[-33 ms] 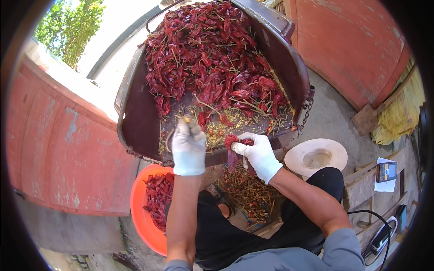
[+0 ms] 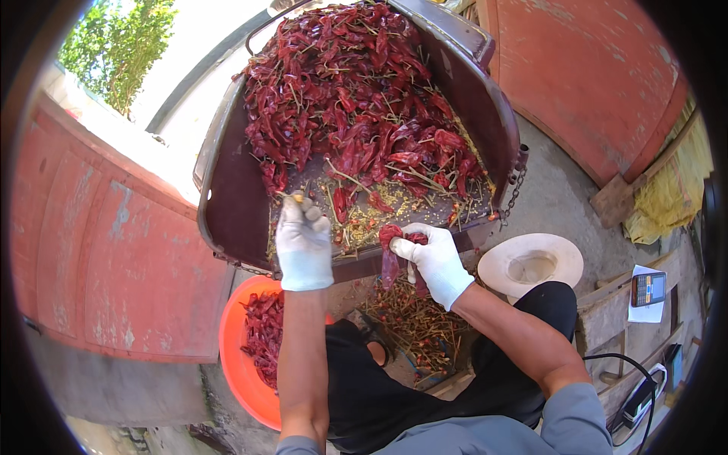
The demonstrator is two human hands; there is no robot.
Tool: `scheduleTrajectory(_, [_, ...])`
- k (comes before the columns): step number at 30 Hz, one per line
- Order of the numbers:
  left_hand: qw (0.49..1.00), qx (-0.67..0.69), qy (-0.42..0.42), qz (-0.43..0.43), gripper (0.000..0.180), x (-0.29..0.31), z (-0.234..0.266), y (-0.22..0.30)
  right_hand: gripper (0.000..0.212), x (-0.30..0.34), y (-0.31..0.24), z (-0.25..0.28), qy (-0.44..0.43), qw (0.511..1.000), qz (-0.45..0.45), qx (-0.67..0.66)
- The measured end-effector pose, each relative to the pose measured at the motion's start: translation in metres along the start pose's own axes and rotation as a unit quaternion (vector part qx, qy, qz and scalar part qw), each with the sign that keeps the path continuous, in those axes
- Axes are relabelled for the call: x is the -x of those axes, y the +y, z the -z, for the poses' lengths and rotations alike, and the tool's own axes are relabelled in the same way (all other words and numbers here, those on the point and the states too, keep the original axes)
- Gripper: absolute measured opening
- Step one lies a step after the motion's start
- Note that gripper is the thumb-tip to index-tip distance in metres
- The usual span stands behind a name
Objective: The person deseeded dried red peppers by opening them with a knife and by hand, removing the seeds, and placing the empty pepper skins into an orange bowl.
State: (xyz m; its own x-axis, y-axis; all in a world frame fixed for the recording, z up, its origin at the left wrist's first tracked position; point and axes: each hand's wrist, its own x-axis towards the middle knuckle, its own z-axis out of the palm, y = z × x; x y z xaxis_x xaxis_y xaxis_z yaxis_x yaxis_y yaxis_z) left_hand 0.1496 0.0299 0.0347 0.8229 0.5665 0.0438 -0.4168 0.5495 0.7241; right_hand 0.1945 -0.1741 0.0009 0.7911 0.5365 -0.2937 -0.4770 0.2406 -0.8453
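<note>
Dried red chilies point(image 2: 341, 98) are heaped in a dark metal cart bed point(image 2: 227, 205) in front of me. My left hand point(image 2: 305, 246), in a white glove, is over the near left part of the bed. Its fingertips are pinched on a chili stem point(image 2: 298, 196) with a yellowish end, mostly hidden by the glove. My right hand point(image 2: 434, 262), gloved too, is closed on a few dried chilies point(image 2: 390, 246) at the bed's near edge. Their wrinkled red skins hang below the fingers.
An orange basin point(image 2: 236, 364) with dried chilies point(image 2: 262, 334) stands at lower left. Loose stems point(image 2: 425, 326) litter the ground between my legs. A pale hat point(image 2: 497, 262) lies to the right, near a handheld keypad device point(image 2: 648, 289). A chain point(image 2: 514, 189) hangs at the bed's right corner.
My left hand has shifted slightly to the left, still pinching the stem. The right hand and its chilies have barely moved.
</note>
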Motion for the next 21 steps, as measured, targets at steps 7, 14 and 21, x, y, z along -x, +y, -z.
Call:
scheduleTrajectory(7, [0.843,-0.524,0.000,0.121,0.029,0.009,-0.008,0.007,0.029,-0.014,-0.028,0.013,-0.026,0.997,0.045,0.049])
scheduleTrajectory(14, [0.834,-0.535,-0.107,-0.084,0.020,0.044,-0.016,-0.061,0.033,-0.016,-0.025,0.012,-0.045,0.994,0.058,0.077])
scheduleTrajectory(21, [0.815,-0.555,-0.167,0.008,0.018,0.040,-0.028,-0.053,0.032,-0.028,-0.016,0.027,-0.020,0.977,0.140,0.159])
